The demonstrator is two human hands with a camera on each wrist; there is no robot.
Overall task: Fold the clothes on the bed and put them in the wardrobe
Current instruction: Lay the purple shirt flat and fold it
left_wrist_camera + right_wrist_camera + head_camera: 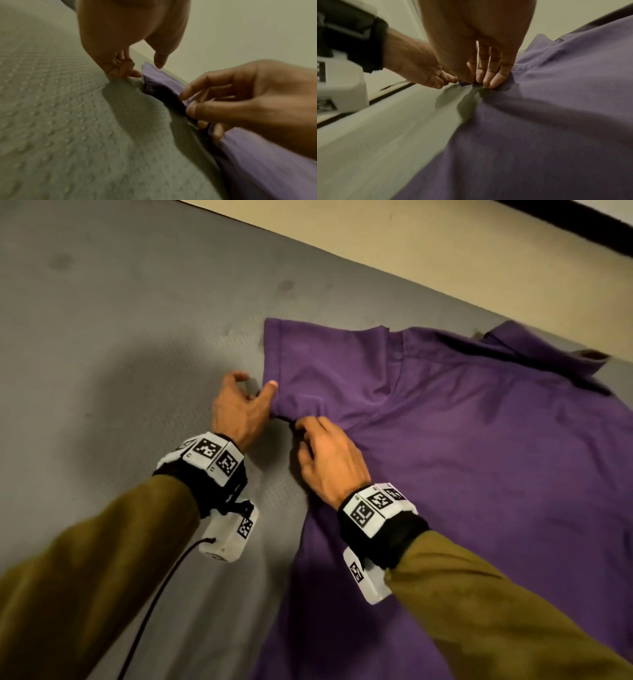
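Observation:
A purple polo shirt (462,457) lies spread flat on the grey mattress (120,337), collar (548,347) toward the far right. Its short sleeve (325,364) points to the far left. My right hand (301,428) pinches the sleeve's lower edge near the armpit; in the left wrist view fabric runs between its fingers (197,108). My left hand (255,385) sits at the sleeve's outer hem. Its thumb (159,63) hovers over the hem corner, its curled fingers (120,70) rest on the mattress beside it, and a gap shows between them.
Bare textured mattress (60,121) stretches to the left and toward me. A beige surface (445,251) runs past the mattress's far edge. A black cable (154,594) hangs from my left wrist unit over the mattress.

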